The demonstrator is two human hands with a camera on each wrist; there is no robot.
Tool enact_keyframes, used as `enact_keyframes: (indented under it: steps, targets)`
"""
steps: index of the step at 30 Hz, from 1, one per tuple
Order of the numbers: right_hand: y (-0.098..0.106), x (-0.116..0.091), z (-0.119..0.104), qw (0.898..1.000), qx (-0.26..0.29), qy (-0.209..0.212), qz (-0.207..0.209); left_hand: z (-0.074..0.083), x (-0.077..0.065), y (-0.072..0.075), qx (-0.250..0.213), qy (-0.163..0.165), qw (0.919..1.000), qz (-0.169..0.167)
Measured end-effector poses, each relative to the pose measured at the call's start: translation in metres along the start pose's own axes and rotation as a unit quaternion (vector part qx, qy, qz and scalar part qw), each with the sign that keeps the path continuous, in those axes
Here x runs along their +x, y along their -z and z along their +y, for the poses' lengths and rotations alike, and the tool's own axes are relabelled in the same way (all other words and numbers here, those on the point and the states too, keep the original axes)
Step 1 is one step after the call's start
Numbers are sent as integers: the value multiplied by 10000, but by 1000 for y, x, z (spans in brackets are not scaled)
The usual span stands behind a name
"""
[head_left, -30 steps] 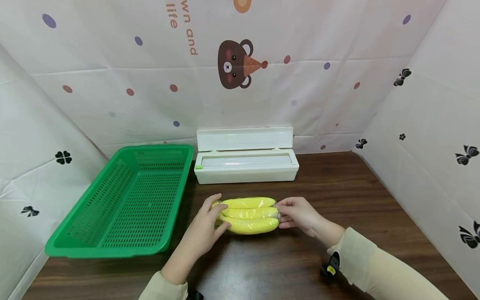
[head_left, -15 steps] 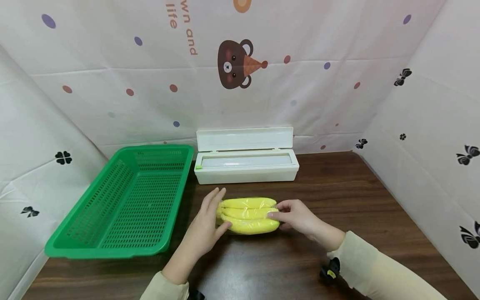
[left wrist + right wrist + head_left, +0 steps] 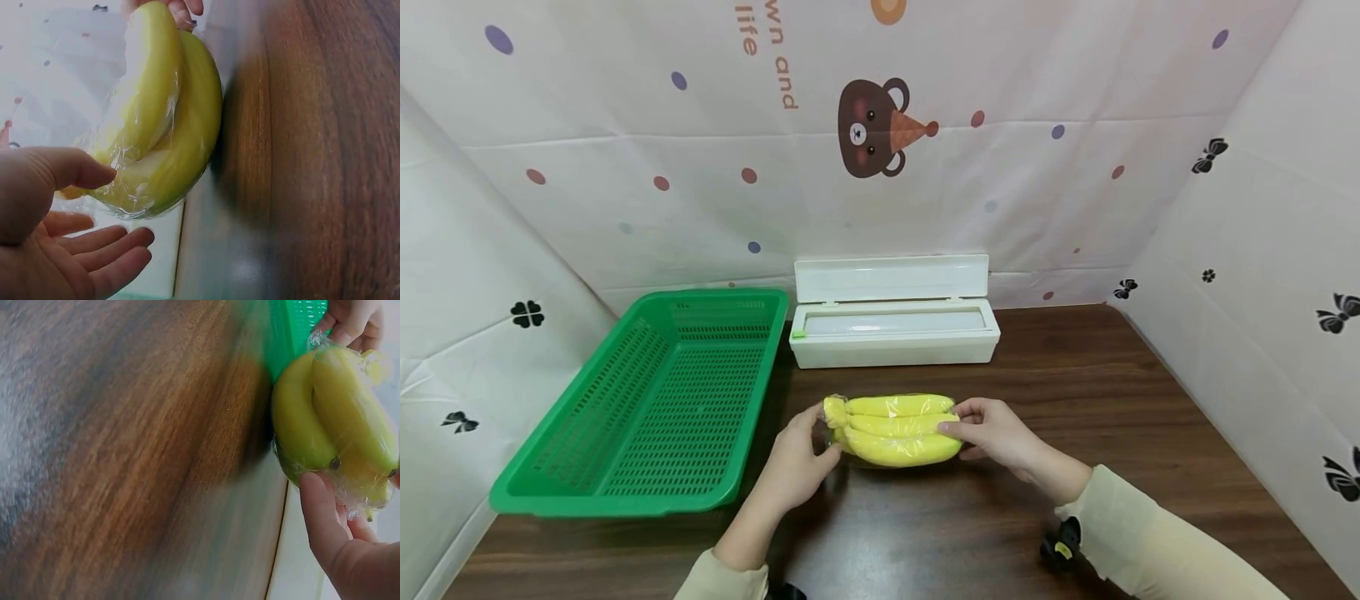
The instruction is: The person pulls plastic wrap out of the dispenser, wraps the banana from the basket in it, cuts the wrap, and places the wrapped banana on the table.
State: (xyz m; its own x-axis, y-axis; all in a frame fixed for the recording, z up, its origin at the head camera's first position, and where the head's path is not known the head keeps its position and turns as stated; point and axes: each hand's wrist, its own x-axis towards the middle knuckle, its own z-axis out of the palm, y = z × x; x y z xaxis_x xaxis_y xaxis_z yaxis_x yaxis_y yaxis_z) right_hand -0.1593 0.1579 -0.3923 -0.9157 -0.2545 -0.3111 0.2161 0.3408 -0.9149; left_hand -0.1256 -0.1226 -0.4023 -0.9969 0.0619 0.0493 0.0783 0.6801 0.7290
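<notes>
A bunch of bananas [image 3: 898, 427], wrapped in clear plastic film, is between my two hands, over the dark wood tabletop. Its stem end points left, and wrinkled film bunches there. My left hand [image 3: 792, 457] holds that end, thumb in front and index finger behind; in the left wrist view the thumb [image 3: 87, 172] lies on the film, with the other fingers spread loosely below. At the tip end my right hand [image 3: 1000, 433] grips the bananas, thumb on top and fingers partly hidden beneath. Loose film [image 3: 353, 503] shows by the right fingers in the right wrist view.
A white cling film dispenser [image 3: 895, 350] stands behind the bananas, its lid raised. To the left sits a green perforated basket [image 3: 625, 504]. Patterned white sheets [image 3: 1015, 208] rise at the back and both sides of the wooden table [image 3: 1112, 400].
My left hand has slid left off the top of the bananas to around the stem end, uncovering it. My right thumb has come over the banana tips.
</notes>
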Motion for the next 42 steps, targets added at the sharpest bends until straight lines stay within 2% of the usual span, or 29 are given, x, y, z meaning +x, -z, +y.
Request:
enact_keyframes:
  steps: [4, 10, 14, 17, 21, 23, 29, 35, 38, 42]
  targets:
    - [0, -1, 1, 10000, -19, 7, -49, 1, 1, 1, -179, 82, 9996, 184]
    - [1, -1, 1, 9999, -77, 41, -97, 1, 1, 2, -158, -189, 9985, 482]
    - [2, -1, 1, 9997, -94, 146, -142, 1, 1, 0, -174, -227, 9978, 598]
    - [2, -2, 1, 9997, -75, 195, -137, 3, 1, 1, -523, -19, 9970, 571]
    - [3, -2, 0, 9998, -56, 197, -71, 11, -1, 4, -1069, 525, 9913, 555]
    - [2, -2, 0, 9997, -63, 210, -50, 16, -2, 6, -1171, 687, 9889, 597]
    - [2, -2, 1, 9997, -65, 226, -97, 18, -2, 8, -1275, 668, 9878, 595]
    - [2, -3, 2, 9997, -87, 201, -102, 14, -1, 5, -1928, 881, 9748, 698]
    - [2, -3, 1, 9997, -109, 202, -105, 13, 0, 4, -2050, 975, 9705, 814]
    - [2, -3, 0, 9996, -121, 208, -113, 13, 0, 3, -1849, 837, 9745, 959]
